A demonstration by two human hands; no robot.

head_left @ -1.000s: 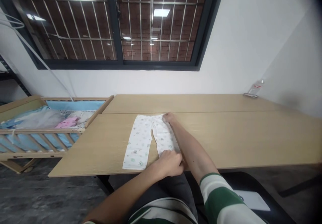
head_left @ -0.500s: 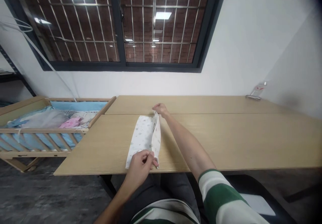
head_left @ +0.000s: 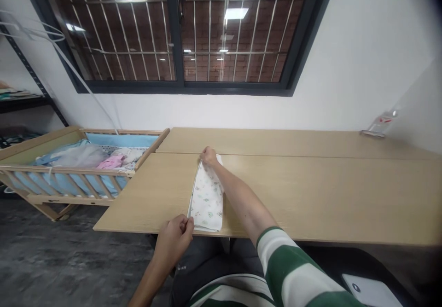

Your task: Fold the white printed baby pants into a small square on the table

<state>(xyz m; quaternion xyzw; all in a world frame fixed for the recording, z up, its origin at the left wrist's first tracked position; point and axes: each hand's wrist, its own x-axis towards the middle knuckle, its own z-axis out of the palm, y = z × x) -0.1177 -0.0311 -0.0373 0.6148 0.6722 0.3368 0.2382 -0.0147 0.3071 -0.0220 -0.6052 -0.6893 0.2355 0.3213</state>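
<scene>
A white cloth (head_left: 207, 201) with a small green and brown print lies folded into a narrow strip on the wooden table (head_left: 293, 192). My right hand (head_left: 209, 155) pinches its far left corner, and the forearm crosses over its right edge. At the near left corner, by the table's front edge, my left hand (head_left: 175, 235) is closed with thumb and finger together on the cloth's edge. Layered edges show along the cloth's left side and near end.
A wooden crib (head_left: 69, 185) with blue lining and bedding stands left of the table. A clear plastic object (head_left: 380, 124) sits at the back right. Below the table at right, a silver device (head_left: 373, 291) lies on a dark seat. A barred window (head_left: 183, 35) is ahead.
The cloth's right part has been folded over to the left, making a narrower strip. Both hands have moved from its right edge to the left side. The view has shifted slightly.
</scene>
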